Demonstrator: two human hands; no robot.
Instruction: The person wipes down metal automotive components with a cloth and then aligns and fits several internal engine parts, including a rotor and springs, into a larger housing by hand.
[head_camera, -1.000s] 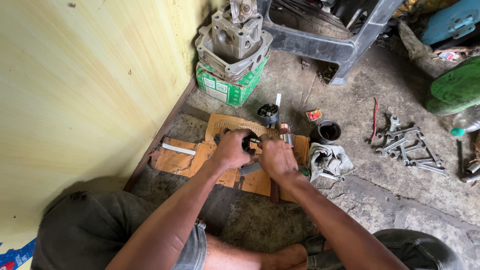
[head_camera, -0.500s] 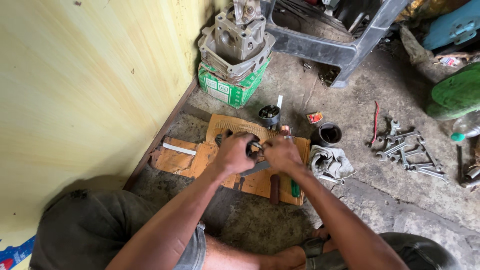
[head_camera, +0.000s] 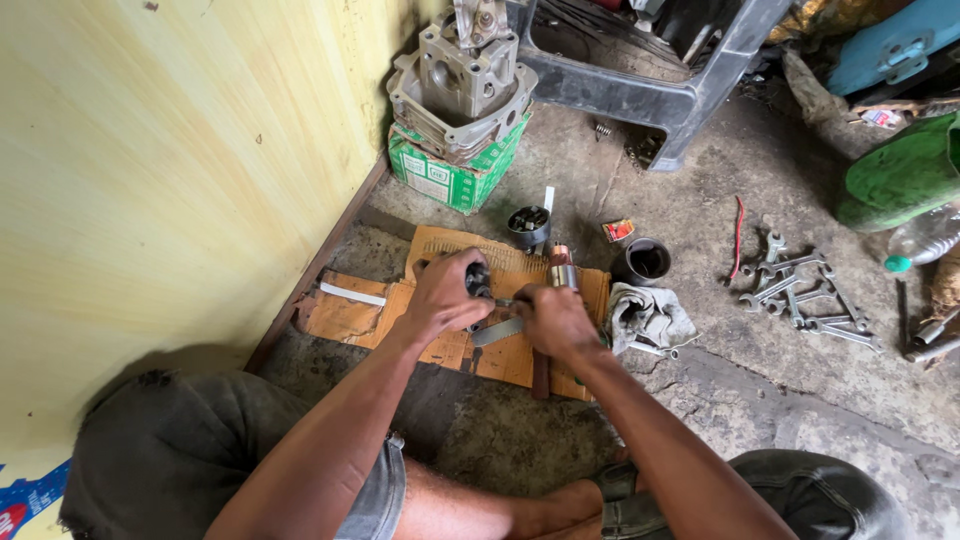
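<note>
My left hand (head_camera: 448, 292) grips a small dark round metal part (head_camera: 478, 281) over a piece of brown cardboard (head_camera: 350, 315) on the floor. My right hand (head_camera: 555, 320) is closed on a thin tool whose tip meets that part. A flat grey metal strip (head_camera: 497, 331) lies under my hands. A hammer (head_camera: 561, 272) lies on the cardboard, its wooden handle (head_camera: 541, 375) running beneath my right hand.
A grey engine casting (head_camera: 462, 85) sits on a green box (head_camera: 450, 172) by the yellow wall (head_camera: 180, 150). Two small dark cups (head_camera: 528, 226) (head_camera: 641, 262), a grey rag (head_camera: 648, 315), several spanners (head_camera: 800, 290), a plastic stool (head_camera: 650, 60) and a bottle (head_camera: 925, 240) lie around.
My hands stay on the part; the right hand has shifted slightly toward the left hand. The view has tilted a little.
</note>
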